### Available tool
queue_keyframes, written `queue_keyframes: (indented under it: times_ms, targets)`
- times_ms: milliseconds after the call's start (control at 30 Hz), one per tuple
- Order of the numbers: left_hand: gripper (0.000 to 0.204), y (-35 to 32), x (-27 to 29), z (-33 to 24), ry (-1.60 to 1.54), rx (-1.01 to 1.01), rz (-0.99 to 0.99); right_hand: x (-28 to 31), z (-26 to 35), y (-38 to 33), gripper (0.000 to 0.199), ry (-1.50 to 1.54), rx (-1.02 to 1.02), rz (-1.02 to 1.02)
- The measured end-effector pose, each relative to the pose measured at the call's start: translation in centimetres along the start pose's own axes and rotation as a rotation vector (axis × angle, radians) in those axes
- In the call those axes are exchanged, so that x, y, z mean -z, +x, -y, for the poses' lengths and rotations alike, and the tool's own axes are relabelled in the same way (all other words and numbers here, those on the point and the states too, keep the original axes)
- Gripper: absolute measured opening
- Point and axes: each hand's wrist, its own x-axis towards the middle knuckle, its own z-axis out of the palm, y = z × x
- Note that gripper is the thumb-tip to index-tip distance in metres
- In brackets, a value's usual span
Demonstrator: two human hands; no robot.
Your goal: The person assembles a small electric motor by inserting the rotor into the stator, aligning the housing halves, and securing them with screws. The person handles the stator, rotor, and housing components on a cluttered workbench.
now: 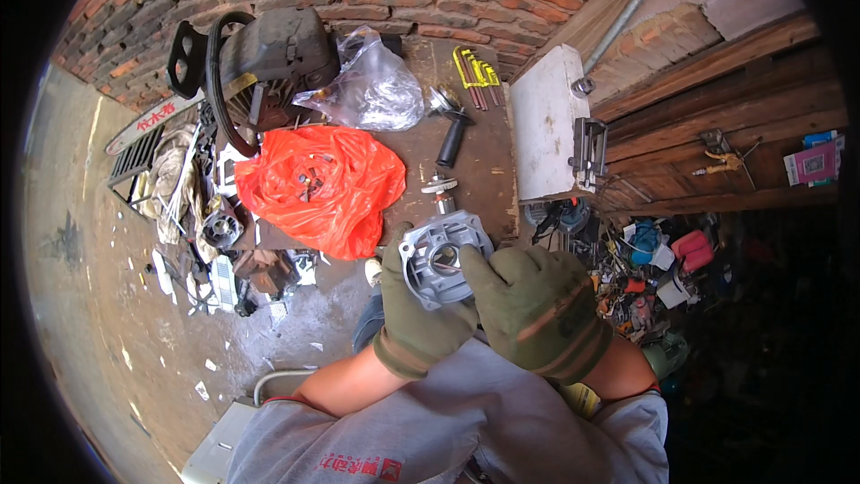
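A silver cast-metal gear housing (439,262) with a round hole in its middle is held up in front of my body. My left hand (419,327), in an olive work glove, is closed around its left and lower side. On its right side my right hand (537,305), gloved the same way, presses its fingers to the rim near the hole; some fingertips are hidden. Just beyond the housing lies a shaft with a toothed gear (439,186) on the bench. Farther off is a black side handle (452,142) beside a small metal part (442,102).
A red plastic bag (358,170) holds small parts on the bench (488,134). Behind it sit a clear bag (381,90) and a chainsaw (278,49). Hex keys in a yellow holder (475,70) lie near the brick wall. A white panel (548,125) stands right; scattered scrap covers the floor both sides.
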Motion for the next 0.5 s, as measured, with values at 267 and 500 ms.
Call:
queue_keyframes:
  times_ms: [267, 500]
  targets:
    - [0.063, 0.7, 0.4, -0.3, 0.033, -0.003, -0.103, 0.6, -1.7, -1.3, 0.034, 0.065, 0.013, -0.151]
    - [0.071, 0.8, -0.8, 0.2, -0.008, 0.038, -0.084, 1.0, -2.3, -1.4, 0.027, 0.125, 0.02, -0.025]
